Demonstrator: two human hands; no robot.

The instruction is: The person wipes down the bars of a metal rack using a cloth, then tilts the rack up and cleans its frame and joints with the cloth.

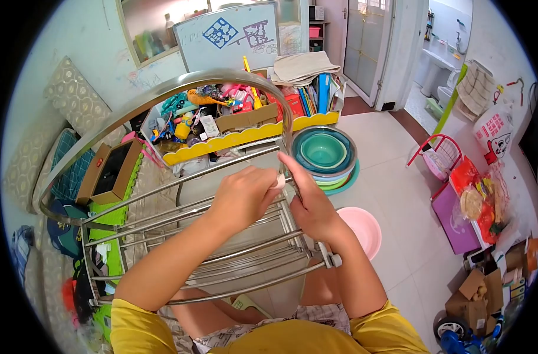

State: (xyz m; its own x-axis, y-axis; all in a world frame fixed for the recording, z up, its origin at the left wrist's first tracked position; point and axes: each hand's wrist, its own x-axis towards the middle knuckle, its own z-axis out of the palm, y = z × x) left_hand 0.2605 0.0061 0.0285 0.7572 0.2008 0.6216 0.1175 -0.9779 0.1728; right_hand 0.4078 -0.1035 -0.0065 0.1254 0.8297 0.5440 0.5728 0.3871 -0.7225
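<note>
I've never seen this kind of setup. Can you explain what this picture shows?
There is no robot: these are a person's bare hands, seen from a camera worn on the head, looking forward and down. The left hand holds a small white piece, material unclear, against a metal rack. The right hand is at the rack's end, its grip partly hidden. On the floor beyond are a pink basin and stacked basins.

A yellow shirt tops pale patterned shorts.
</note>
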